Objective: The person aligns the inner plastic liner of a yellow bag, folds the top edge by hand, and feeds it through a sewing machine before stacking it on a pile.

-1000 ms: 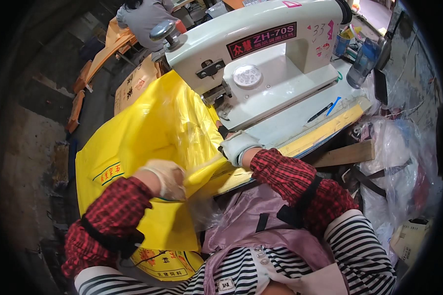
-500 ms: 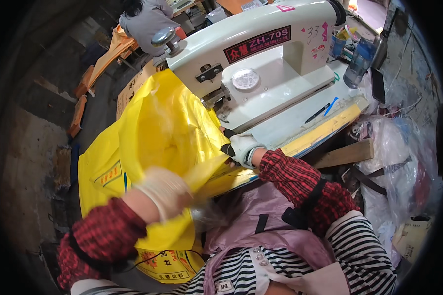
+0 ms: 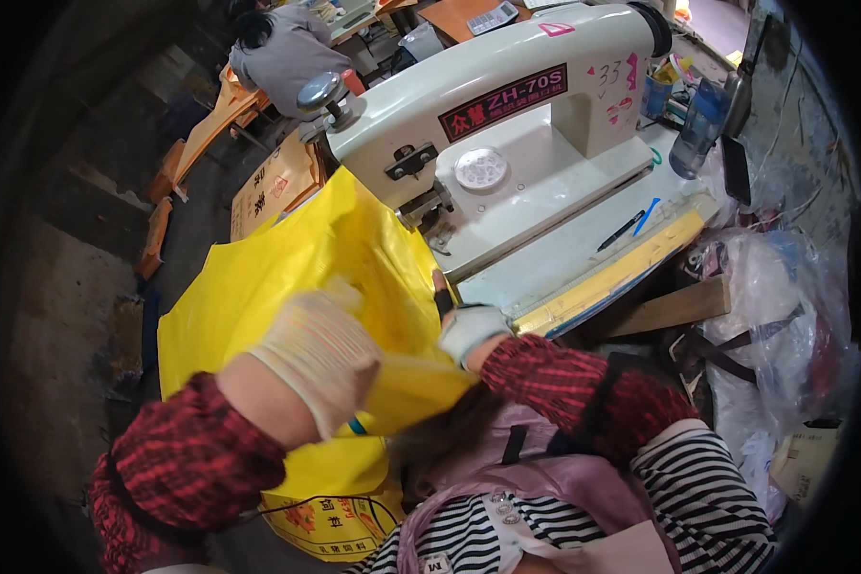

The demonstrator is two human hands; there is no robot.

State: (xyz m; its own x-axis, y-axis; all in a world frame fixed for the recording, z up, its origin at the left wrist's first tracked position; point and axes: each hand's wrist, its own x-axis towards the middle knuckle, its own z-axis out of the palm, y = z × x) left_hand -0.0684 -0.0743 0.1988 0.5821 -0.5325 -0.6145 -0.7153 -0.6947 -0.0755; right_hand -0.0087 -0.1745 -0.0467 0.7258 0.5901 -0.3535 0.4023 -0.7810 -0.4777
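Note:
A shiny yellow plastic sack (image 3: 277, 268) hangs over the near left end of the white sewing machine (image 3: 564, 110), below its needle area. My left hand (image 3: 316, 359), in a pale knitted glove and slightly blurred, is curled against the sack's near side. Its fingertips are hidden, and the sack bunches around it. At the sack's right edge my right hand (image 3: 471, 333) grips the yellow material. It wears a whitish glove with dark fingertips, and its index finger points up along the sack near the table's front edge.
A black pen (image 3: 622, 230) and a blue tool (image 3: 647, 216) lie on the table. Behind them stand a water bottle (image 3: 700, 129) and a phone (image 3: 735, 167). Clear plastic bags (image 3: 765, 325) crowd the right side. A printed yellow sack (image 3: 330, 526) lies below. Another person (image 3: 282, 62) sits behind.
The sack's upper part has sunk and its mouth looks flatter. My right hand has come slightly nearer to me, and my left hand has shifted a little.

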